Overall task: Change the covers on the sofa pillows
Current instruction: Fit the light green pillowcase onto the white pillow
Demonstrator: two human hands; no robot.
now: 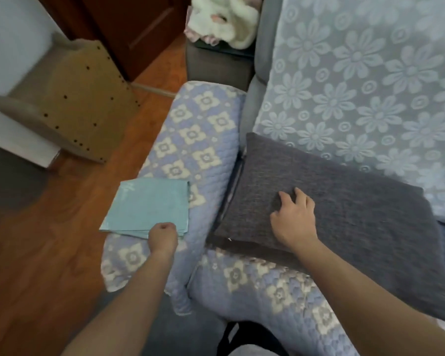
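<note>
A dark grey pillow [344,201] lies flat on the sofa seat, against the armrest. My right hand [294,218] rests on top of it with fingers bent, pressing into the fabric. A folded light blue cover [147,206] lies on the sofa armrest [203,140], which is draped in a purple and cream flowered quilt. My left hand [162,236] is at the near edge of the blue cover with its fingers curled under; whether it pinches the cover's edge is hidden.
The sofa back [370,86] carries a pale blue floral throw. A wooden floor [49,240] lies left of the armrest, with a tan chair [70,109] further left. White fluffy cloth [224,19] sits on a grey side unit behind the armrest.
</note>
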